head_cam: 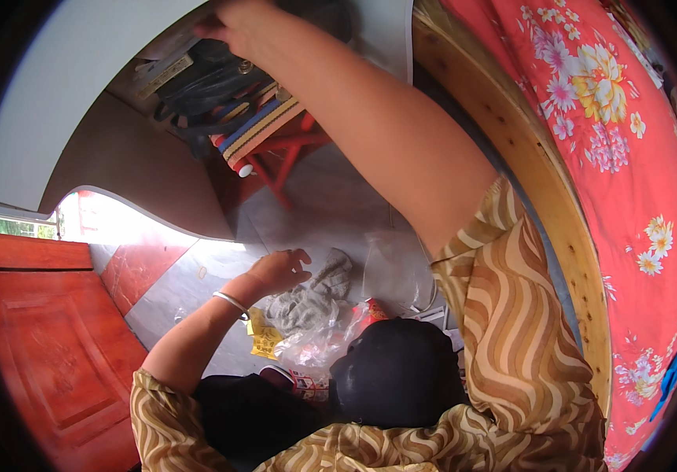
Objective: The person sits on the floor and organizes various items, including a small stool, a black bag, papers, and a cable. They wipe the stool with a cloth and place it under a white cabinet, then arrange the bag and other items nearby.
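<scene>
My left hand [282, 270] hangs above the floor with its fingers loosely curled and apart, nothing in it. A silver bangle [232, 305] circles that wrist. Below it lie a grey cloth [300, 310], crumpled clear plastic bags [321, 348] and a yellow packet [265, 336] bearing writing. My right arm stretches up to the top of the view, where my right hand [226, 26] reaches beside a black bag [209, 74]; the picture's edge cuts it off and I cannot tell whether it holds anything. Under that arm stands a folding stool with a striped woven seat [262, 130] and red legs.
A white curved panel [79, 76] spans the upper left. At the lower left is a red wooden door or cabinet panel [61, 354]. A wooden bed frame [556, 194] with a red floral cover [598, 200] runs along the right. My dark-clad knees are bent below.
</scene>
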Demonstrator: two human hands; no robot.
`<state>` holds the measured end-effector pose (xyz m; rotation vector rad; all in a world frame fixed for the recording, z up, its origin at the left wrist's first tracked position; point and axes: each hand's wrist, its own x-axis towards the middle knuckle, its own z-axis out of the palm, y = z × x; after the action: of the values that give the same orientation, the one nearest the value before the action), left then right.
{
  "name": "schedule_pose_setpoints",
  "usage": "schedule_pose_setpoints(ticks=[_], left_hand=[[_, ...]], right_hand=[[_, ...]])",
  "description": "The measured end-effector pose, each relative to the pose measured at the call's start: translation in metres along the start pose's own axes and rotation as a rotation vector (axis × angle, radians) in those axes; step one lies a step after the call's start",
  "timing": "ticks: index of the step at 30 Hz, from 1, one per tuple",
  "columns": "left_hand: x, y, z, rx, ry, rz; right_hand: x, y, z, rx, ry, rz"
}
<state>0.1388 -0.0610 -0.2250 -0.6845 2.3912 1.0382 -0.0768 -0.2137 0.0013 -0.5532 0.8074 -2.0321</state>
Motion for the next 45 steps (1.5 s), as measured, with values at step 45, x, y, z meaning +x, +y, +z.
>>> schedule_pose_setpoints(ticks=[45], left_hand=[[-0.033,-0.035,0.073,0.220,-0.140,-0.053]], right_hand=[[-0.240,0.025,-0.433,-1.701,0.297,-0.183]])
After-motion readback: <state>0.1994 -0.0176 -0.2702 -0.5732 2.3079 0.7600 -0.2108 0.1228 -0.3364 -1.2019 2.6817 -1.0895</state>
